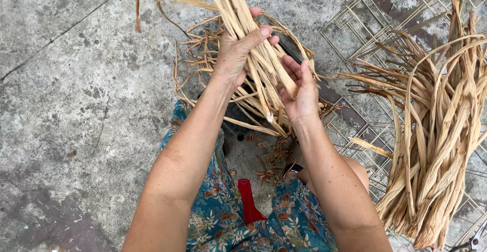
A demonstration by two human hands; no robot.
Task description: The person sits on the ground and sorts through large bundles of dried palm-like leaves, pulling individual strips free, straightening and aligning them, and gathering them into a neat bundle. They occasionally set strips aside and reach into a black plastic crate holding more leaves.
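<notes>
A bundle of dried tan plant strips runs from the top of the view down between my hands. My left hand wraps around the upper part of the bundle, thumb across it. Just below and to the right, my right hand grips the lower ends of the strips, fingers curled around them. More loose strips curl in a ring on the concrete under my hands. My knees in blue floral cloth sit below.
A big heap of the same dried strips lies at right on a flat wire grid. A red handle-like object lies between my knees. Brown trimmings litter the concrete floor. Metal scissors tips show at bottom right.
</notes>
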